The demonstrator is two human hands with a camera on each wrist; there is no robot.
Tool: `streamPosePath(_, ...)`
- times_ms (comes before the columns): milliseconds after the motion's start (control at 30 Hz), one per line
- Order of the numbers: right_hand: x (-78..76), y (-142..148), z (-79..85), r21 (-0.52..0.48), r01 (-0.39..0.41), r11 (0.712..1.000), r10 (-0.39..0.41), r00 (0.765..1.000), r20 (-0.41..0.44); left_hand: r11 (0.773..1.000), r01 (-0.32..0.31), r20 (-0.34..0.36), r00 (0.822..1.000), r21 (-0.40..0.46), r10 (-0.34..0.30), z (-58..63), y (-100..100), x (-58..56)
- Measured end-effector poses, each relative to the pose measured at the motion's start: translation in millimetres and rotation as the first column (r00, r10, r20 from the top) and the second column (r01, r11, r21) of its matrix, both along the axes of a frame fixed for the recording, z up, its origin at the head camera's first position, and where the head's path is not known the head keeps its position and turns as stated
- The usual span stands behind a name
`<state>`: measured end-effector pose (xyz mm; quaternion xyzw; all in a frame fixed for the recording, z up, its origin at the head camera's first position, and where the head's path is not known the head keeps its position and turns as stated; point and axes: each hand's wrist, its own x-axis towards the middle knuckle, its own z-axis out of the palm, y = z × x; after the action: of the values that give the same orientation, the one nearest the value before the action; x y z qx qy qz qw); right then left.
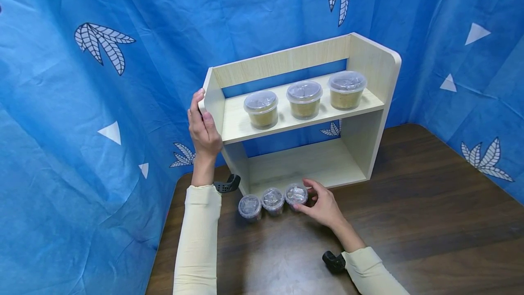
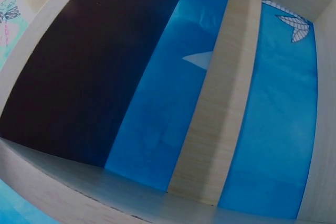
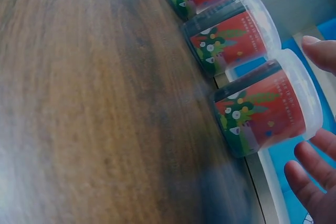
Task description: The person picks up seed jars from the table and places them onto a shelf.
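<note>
My left hand (image 1: 204,133) grips the front edge of the pale wooden shelf's (image 1: 219,104) left side panel, thumb inside and fingers outside. Low at the shelf's front, three small clear-lidded tubs stand in a row on the table: a left tub (image 1: 249,208), a middle tub (image 1: 273,200) and a right tub (image 1: 296,194). Around the right tub my right hand (image 1: 323,206) is spread, thumb and fingertips close to its lid. In the right wrist view, this nearest tub (image 3: 262,108) has a red label with flowers; the fingers (image 3: 307,182) are loosely extended beside its lid.
On the upper shelf board stand three larger lidded tubs with yellowish contents: left (image 1: 262,110), middle (image 1: 304,99) and right (image 1: 347,90). The lower board (image 1: 311,158) lies behind the small tubs. A brown table (image 1: 430,222) spreads beneath; a blue patterned cloth (image 1: 155,8) hangs behind.
</note>
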<state>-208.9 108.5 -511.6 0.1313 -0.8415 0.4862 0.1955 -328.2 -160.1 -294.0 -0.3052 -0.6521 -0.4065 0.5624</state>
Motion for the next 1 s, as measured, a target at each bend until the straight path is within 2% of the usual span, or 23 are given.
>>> streamPosePath(1000,-3.8,-4.8,-19.5,0.005,0.009,1.000,-0.010,0.990,0.143,1.000,-0.002,0.016,1.000,-0.004,0.002,0.3,0.5,1.4)
